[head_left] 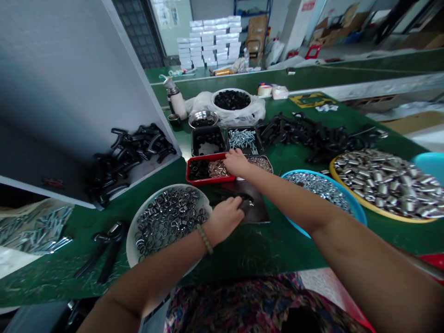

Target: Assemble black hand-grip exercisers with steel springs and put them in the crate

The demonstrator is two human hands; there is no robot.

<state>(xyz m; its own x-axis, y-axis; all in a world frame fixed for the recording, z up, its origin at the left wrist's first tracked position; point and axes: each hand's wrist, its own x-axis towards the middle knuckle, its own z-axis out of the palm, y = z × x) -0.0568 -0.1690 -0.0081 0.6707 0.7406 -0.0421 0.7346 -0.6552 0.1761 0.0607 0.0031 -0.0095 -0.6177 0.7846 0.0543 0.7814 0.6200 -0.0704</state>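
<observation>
L hand (224,221) is curled narrow around a black handle (243,199). It seems to hold it, but the fingers hide the grip, so I am not fully sure. A bead bracelet (204,238) sits on this wrist. The handle lies almost crosswise on a dark board (258,210), with its long axis going from the L hand to the right, under the R forearm. So the L hand is the nearer one to it.

R hand (236,163) reaches farther, fingers bunched down at brass bits (218,169) in a red tray (208,181). I cannot tell if it pinches any.

Next to the L hand is a white bowl (130,240) w/ steel rings (166,224). Beyond the R hand is a black tray (262,143) w/ screws (243,141). To the right are a blue basin (357,212) and a yellow-rim tray (367,208) of steel sleeves (385,185). Farther away, a pile of black parts (312,136) lies on the bench.
</observation>
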